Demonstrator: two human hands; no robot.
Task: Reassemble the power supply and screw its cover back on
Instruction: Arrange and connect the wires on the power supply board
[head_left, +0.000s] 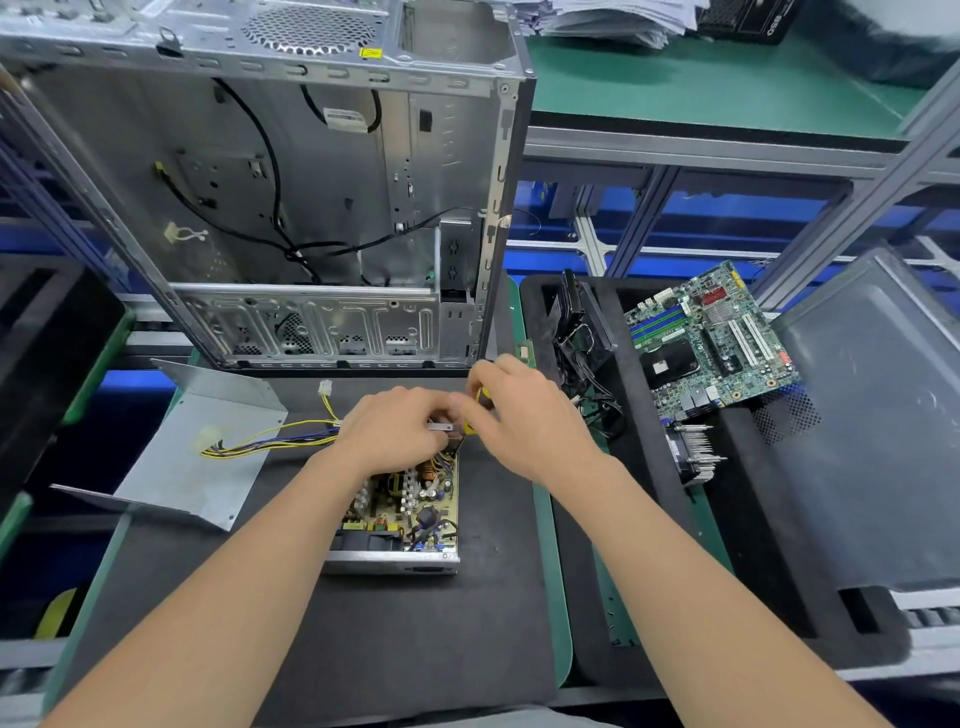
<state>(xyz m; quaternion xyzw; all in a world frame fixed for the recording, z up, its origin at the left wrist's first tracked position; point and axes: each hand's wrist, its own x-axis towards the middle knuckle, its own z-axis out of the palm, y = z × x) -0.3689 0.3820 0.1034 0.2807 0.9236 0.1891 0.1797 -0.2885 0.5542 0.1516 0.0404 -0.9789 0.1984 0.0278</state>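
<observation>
Over open power supply (410, 509): your left hand (395, 426) pinches a grey metal part (439, 427); your right hand (524, 415) grips a yellow-handled tool (471, 428).

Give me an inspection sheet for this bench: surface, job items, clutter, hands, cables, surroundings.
Surface: black mat carrying the work.
Job's things: power supply open, circuit board exposed; metal cover lies off, to its left.
Clutter: motherboard and heatsink in the black tray on the right.
Hands: left hand on the supply's far end, fingers curled, grip hidden; right hand grips a yellow-handled tool.
Cables: wire bundle runs from the supply across the cover.
Surroundings: open computer case standing behind; grey panel far right.
</observation>
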